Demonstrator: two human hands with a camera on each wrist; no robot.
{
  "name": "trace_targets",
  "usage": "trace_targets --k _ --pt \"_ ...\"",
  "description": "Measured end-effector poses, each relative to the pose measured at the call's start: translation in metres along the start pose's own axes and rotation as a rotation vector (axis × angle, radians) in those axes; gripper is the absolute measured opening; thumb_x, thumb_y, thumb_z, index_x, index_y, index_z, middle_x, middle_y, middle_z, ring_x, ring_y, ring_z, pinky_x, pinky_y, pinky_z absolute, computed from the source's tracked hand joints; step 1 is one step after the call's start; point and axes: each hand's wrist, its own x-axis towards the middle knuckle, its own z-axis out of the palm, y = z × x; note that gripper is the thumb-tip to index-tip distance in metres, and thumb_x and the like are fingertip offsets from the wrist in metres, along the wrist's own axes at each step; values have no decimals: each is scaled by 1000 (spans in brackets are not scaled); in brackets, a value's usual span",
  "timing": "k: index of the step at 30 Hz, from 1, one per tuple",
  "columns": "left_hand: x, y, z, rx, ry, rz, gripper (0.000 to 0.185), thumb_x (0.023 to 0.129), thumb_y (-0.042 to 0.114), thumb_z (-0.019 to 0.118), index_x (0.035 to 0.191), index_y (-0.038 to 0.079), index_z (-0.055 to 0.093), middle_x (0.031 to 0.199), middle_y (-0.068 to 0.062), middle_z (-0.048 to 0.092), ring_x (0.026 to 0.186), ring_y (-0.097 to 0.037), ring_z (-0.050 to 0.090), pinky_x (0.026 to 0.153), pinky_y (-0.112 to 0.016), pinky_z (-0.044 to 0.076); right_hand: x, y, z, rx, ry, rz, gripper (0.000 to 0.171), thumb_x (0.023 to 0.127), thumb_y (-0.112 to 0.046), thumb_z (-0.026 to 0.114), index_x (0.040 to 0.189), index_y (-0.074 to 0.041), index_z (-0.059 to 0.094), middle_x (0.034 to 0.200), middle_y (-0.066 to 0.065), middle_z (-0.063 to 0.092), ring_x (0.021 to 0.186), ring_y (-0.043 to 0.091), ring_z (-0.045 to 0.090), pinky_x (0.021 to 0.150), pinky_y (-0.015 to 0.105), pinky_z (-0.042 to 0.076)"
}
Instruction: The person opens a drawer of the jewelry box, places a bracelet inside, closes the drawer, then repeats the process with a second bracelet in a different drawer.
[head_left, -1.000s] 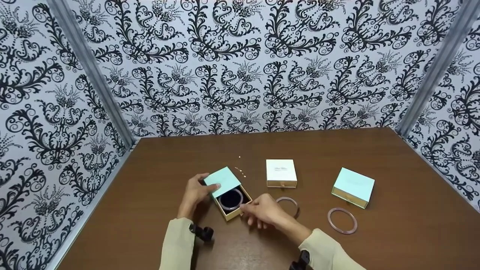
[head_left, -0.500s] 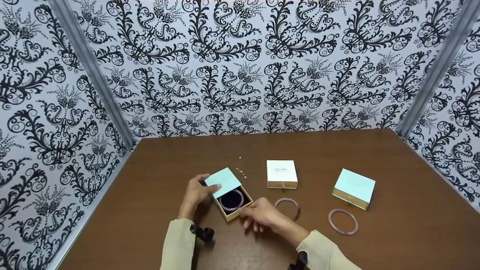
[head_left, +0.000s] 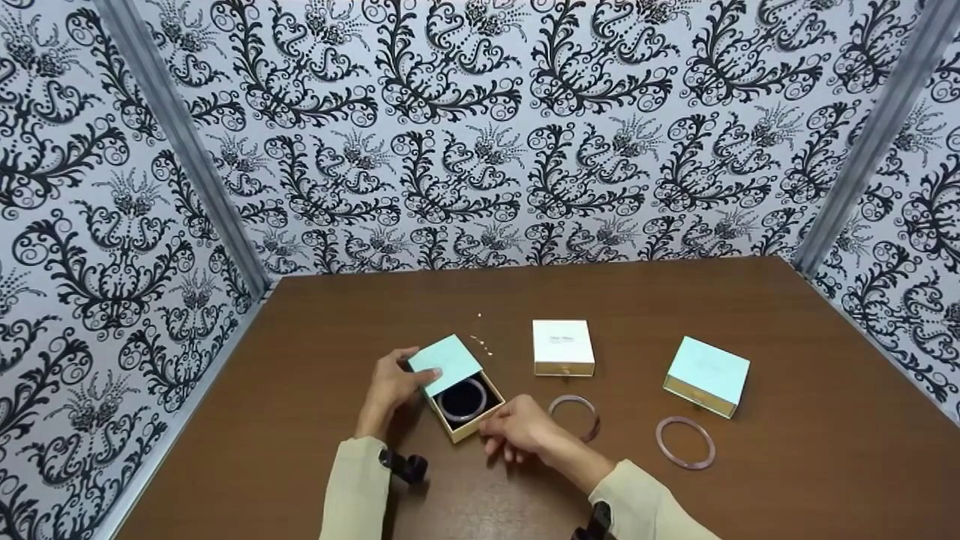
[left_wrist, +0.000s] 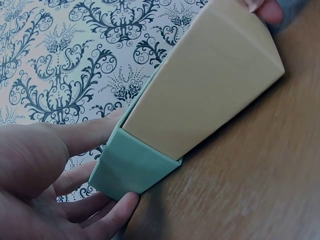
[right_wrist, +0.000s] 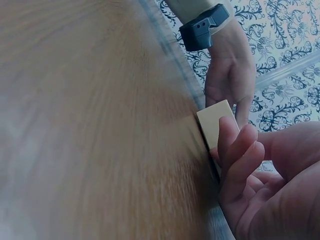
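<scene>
In the head view, my left hand (head_left: 390, 382) grips the mint sleeve (head_left: 445, 360) of a small jewelry box, thumb on top. The box's cream drawer (head_left: 466, 430) is pulled partly out, and a pale purple bangle (head_left: 460, 419) lies in it on a dark lining. My right hand (head_left: 525, 427) pinches the drawer's front edge; whether a pull tab is between the fingertips is hidden. The left wrist view shows the drawer's side wall (left_wrist: 205, 75) rising out of the sleeve (left_wrist: 130, 167). In the right wrist view the curled fingers (right_wrist: 242, 160) cover part of the drawer.
A second bangle (head_left: 573, 397) lies just right of my right hand, a third (head_left: 699, 466) farther right. Behind them stand a white box (head_left: 562, 341) and another mint box (head_left: 709, 367), both closed. Small pale bits (head_left: 481, 342) lie beyond the held box. Patterned walls enclose the table.
My right hand has shifted slightly down along the drawer's front edge. The left hand, the box and the bangles look the same.
</scene>
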Motion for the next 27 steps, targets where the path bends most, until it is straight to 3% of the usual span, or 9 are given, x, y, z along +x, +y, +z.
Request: trace_targets --k 12,27 --pt "1 -1 0 -20 -1 -6 62 82 12 83 136 -1 57 142 -28 53 117 -30 57 91 -33 51 2 -2 4 4 11 -6 19 95 -12 63 91 2 74 57 -5 64 39 1 46 37 15 35" --pt "2 -1 0 7 -12 21 61 83 14 82 136 -2 58 144 -27 52 133 -39 50 105 -45 48 6 -6 6 5 39 2 19 95 -11 61 90 3 73 57 -5 61 40 2 46 38 15 35"
